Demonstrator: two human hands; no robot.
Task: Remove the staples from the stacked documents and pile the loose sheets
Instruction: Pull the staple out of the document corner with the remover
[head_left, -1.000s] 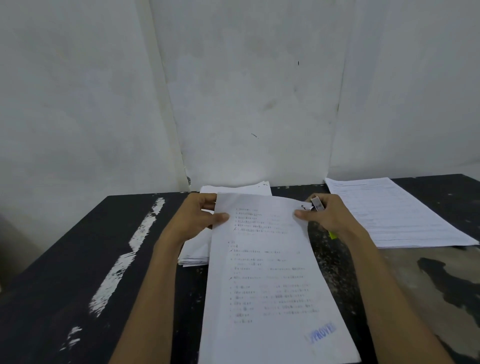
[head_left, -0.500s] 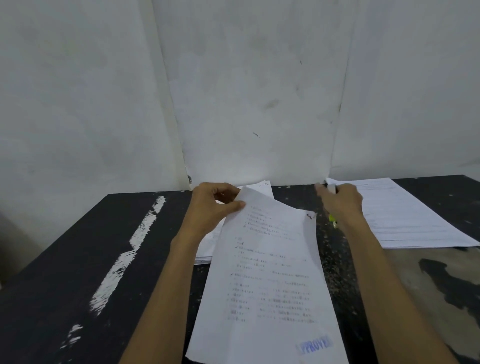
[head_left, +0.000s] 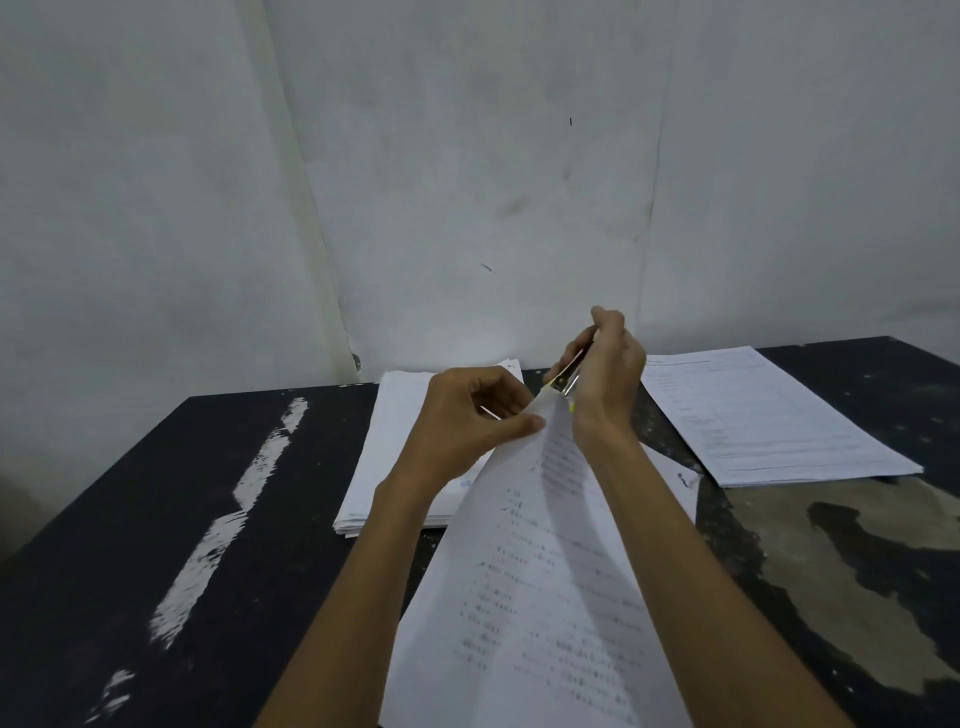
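L hand (head_left: 467, 421) pinches corner; R hand (head_left: 605, 374) works staple remover (head_left: 563, 376) on it.
L fingers curl round top corner of the stapled document (head_left: 545, 597), raised off the table (head_left: 156, 519), prob. to keep paper taut vs the pull. R grips the metal tool, tip at that corner; staple itself too small to see. Doc droops toward camera btw forearms. Waiting stack (head_left: 395, 457) lies under L wrist; loose-sheet pile (head_left: 769, 415) far R, well apart.
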